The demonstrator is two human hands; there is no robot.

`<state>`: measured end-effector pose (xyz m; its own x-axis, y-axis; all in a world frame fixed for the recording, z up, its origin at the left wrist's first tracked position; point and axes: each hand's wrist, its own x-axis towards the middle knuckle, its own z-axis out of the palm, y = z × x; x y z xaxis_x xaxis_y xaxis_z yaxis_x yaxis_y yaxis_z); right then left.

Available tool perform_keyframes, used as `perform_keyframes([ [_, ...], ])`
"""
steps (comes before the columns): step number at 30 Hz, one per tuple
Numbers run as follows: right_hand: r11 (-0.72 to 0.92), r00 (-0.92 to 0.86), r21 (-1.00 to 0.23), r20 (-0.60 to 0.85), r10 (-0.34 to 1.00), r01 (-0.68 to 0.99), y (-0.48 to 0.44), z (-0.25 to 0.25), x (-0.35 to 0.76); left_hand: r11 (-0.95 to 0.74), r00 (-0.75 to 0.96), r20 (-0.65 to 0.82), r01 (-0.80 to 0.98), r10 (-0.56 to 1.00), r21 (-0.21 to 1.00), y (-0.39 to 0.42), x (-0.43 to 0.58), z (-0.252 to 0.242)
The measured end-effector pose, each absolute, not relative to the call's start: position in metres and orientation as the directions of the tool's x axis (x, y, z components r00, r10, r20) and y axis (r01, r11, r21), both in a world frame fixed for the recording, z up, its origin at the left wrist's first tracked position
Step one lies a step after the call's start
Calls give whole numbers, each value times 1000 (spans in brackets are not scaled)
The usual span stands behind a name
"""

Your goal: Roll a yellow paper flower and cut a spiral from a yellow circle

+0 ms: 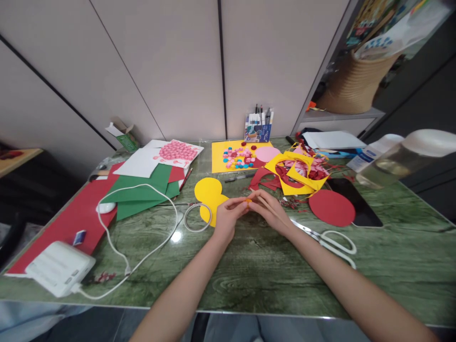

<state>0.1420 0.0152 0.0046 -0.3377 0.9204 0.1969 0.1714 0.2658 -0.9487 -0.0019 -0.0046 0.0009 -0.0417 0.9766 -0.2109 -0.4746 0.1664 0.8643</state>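
A small orange piece (248,202) is pinched between the fingertips of my left hand (228,214) and my right hand (270,210); its exact kind is too small to tell. Both hands are closed, just above the green table. Yellow paper circles (208,190) lie by my left hand, partly hidden under it. Beyond my fingers, a yellow sheet (218,159) carries a pile of small pink, blue and red balls (239,157). White-handled scissors (322,239) rest open beside my right forearm.
Yellow paper scraps (297,183) and a red circle (332,208) overlap a dark tablet (368,209) at right, near a clear bottle (386,164). Green sheets (142,187), a looped white cable (142,261) and a white power box (59,266) occupy the left. Markers (259,126) stand behind.
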Motion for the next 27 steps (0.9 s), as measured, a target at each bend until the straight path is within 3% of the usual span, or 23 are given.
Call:
perform_keyframes([
  [27,319,-330,-915,230,916,248,14,-5,142,119,-71,-170,-461,983,880,-5,0,-7],
])
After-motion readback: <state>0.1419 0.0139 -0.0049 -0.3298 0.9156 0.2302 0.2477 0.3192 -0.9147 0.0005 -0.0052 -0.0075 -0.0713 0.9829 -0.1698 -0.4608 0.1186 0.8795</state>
